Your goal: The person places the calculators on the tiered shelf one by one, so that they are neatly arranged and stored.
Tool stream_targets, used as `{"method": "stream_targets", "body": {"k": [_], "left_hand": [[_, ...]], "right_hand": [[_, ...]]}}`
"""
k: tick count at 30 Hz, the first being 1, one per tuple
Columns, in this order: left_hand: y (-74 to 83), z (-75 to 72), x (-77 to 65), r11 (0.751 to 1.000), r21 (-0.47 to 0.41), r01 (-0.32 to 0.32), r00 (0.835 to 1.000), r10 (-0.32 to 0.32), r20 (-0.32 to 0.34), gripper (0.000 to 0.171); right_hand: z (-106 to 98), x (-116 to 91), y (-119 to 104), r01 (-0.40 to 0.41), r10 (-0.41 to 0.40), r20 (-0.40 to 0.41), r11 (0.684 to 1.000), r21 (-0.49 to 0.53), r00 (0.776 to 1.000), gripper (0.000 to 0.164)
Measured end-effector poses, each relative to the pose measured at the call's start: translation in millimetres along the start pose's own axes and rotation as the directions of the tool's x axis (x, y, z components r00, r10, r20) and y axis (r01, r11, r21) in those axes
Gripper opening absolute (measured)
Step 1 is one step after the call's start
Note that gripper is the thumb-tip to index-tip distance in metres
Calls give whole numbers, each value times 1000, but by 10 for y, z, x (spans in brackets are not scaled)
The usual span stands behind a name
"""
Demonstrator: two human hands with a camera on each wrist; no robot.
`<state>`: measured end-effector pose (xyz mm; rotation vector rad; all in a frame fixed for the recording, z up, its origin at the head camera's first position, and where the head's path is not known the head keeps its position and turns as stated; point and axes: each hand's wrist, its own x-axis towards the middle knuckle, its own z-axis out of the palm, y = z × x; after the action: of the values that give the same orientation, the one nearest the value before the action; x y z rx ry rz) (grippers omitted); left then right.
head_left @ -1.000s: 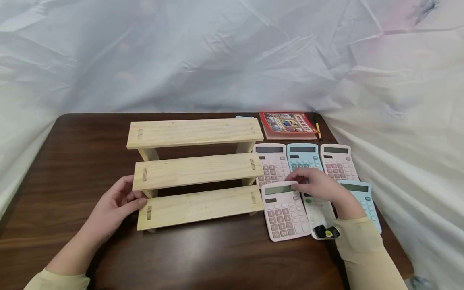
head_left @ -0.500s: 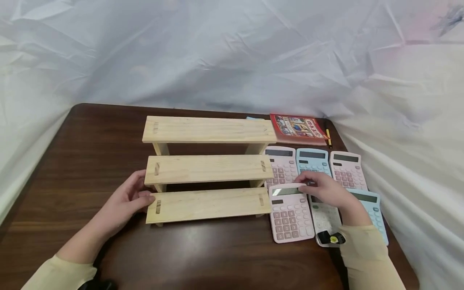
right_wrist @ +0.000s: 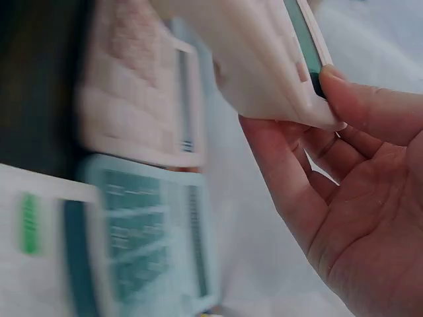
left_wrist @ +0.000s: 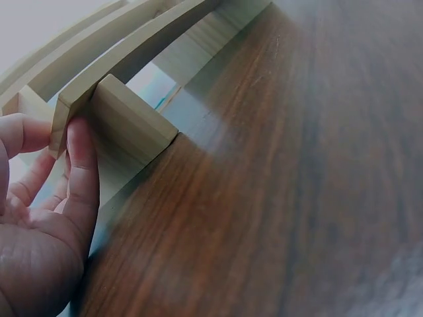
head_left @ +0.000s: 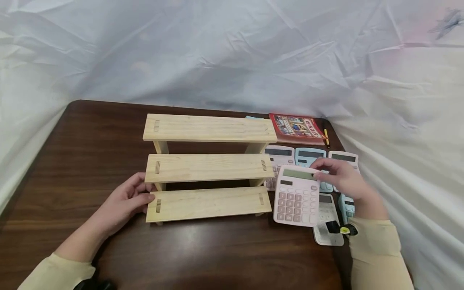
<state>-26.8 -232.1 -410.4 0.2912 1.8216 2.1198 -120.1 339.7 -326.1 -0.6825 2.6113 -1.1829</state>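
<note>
A three-tier wooden shelf (head_left: 210, 168) stands on the dark table. My left hand (head_left: 127, 203) pinches the left end of its lowest board (left_wrist: 99, 69), the thumb on one face and a finger on the other, as the left wrist view shows. My right hand (head_left: 338, 177) pinches a pink calculator (head_left: 296, 197) by its upper right corner, thumb over the edge of the screen. That calculator is lifted off the table and tilted, to the right of the shelf. Below it lie a white calculator (head_left: 328, 221) and a blue calculator (right_wrist: 152, 231).
Other pink and blue calculators lie in a row behind, one pink calculator (head_left: 279, 152) close to the shelf's right side. At the back right are a red booklet (head_left: 297, 127) and a yellow-and-black pen (head_left: 326, 137). White sheeting (head_left: 217, 56) surrounds the table.
The right hand has raised the pink calculator from the table, up and to the right, uncovering more of the white one. The left hand keeps its place at the shelf; the head view shifted slightly.
</note>
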Motion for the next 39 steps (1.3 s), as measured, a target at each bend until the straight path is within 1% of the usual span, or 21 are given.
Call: {"method": "stream_targets", "body": {"k": [4,7,8,10,12,15,17,18,21,24,25,28,31,34,36,37,39], "left_hand": [[14,0,-8,1000,-10,-9,1000,9,-6,38],[16,-5,6,1000,-12,-7,1000,7,-13,40],[13,-6,15,1000,-11,-6,1000,6,-14,40],[2,-6,40,1000,-7,-2,1000,2,-16,40],[-12,-6,70,1000,-1,0,1000,0,-16,41],[-44,2,115,1000,6,2,1000,-2,-20,42],[-70,16,139,1000,11,5,1000,-4,-25,42],[-80,20,149,1000,16,8,1000,-8,-26,43],[-102,29,181,1000,27,16,1000,-15,-23,46],[-117,42,232,999,35,20,999,-20,-27,48],[-119,44,251,999,36,19,999,-18,-30,49],[-122,46,308,999,35,19,999,-17,-40,49],[-145,66,331,999,34,15,999,-14,-42,49],[-180,81,279,999,49,7,999,-4,-50,49],[-201,89,227,998,66,-8,998,12,-61,50],[-209,93,207,997,74,-16,997,21,-69,50],[-223,101,193,996,80,-31,996,38,-83,49]], "right_hand": [[-194,48,-179,80,-80,-13,994,73,997,21],[-282,160,-403,131,-131,-6,982,133,991,23],[-301,218,-494,145,-146,-1,980,133,989,23],[-313,362,-695,152,-154,6,980,127,988,22],[-288,532,-910,124,-127,13,986,111,992,19],[-190,816,-1211,23,-25,12,994,108,1000,18],[-102,1011,-1352,-33,33,1,994,99,999,21],[-49,1108,-1407,-64,64,1,991,117,998,22],[129,1417,-1515,-91,94,-15,985,147,995,23],[321,1731,-1615,-131,134,4,964,231,991,25],[382,1839,-1648,-133,134,9,964,231,991,25],[535,2136,-1747,-148,138,56,954,261,989,26],[647,2364,-1804,-145,127,86,955,258,988,23],[772,2519,-1830,-156,125,125,949,275,984,21],[854,2593,-1845,-157,122,144,954,257,982,20],[888,2624,-1854,-158,124,148,956,248,981,19],[937,2670,-1868,-148,120,132,962,231,984,17]]}}
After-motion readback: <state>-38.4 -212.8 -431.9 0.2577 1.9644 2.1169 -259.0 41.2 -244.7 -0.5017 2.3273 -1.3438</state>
